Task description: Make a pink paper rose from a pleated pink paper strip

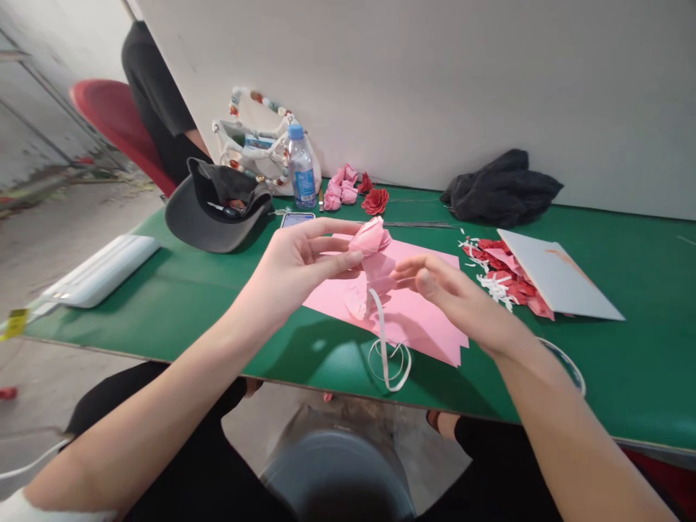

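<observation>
My left hand is closed in a pinch on a pink paper rose, held above a pink paper sheet on the green table. My right hand pinches the loose pink petals at the flower's lower part. A white strip of tape hangs from the flower and curls into loops near the table's front edge.
Finished pink roses and red roses lie at the back with a water bottle, beaded bag, black cap and phone. Red paper scraps, white card and dark cloth lie right. A person sits back left.
</observation>
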A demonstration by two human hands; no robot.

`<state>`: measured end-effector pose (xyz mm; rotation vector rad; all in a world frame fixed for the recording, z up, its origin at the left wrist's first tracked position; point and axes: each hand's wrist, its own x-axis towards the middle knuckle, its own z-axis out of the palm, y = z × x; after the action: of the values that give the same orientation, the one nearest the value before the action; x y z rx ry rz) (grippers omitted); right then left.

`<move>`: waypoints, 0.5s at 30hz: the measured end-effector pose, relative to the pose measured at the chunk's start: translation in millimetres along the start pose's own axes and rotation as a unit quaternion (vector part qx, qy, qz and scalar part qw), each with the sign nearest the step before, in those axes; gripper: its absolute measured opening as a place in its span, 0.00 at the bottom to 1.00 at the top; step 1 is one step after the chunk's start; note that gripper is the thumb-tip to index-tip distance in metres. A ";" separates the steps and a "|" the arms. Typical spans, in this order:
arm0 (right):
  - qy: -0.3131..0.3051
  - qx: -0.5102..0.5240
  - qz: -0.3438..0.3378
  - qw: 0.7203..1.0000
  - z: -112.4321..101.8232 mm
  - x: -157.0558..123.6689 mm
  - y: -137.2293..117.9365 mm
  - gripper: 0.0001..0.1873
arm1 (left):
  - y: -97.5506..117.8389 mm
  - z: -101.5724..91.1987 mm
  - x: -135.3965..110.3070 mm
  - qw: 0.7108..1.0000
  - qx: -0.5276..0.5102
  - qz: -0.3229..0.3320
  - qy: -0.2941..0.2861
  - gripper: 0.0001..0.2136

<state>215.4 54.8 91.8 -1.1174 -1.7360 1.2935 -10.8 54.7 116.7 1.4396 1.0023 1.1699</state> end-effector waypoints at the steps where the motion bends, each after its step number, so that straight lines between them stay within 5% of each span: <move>1: 0.018 0.031 -0.014 0.999 6.2 2.0 0.3 0.19 | -0.2 0.3 -0.3 1.000 -0.002 -0.001 -0.007 0.16; 6: 0.043 0.120 -0.012 0.992 33.2 5.4 -1.9 0.11 | -2.4 0.1 -1.0 0.999 -0.005 -0.007 -0.031 0.16; 15: 0.103 0.130 -0.021 0.986 32.2 3.8 0.1 0.10 | -7.2 3.1 -2.5 0.999 -0.019 0.009 -0.041 0.12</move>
<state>185.3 46.5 83.3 -1.0177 -1.3879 1.2879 -8.3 52.9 109.1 1.4588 0.9073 1.1273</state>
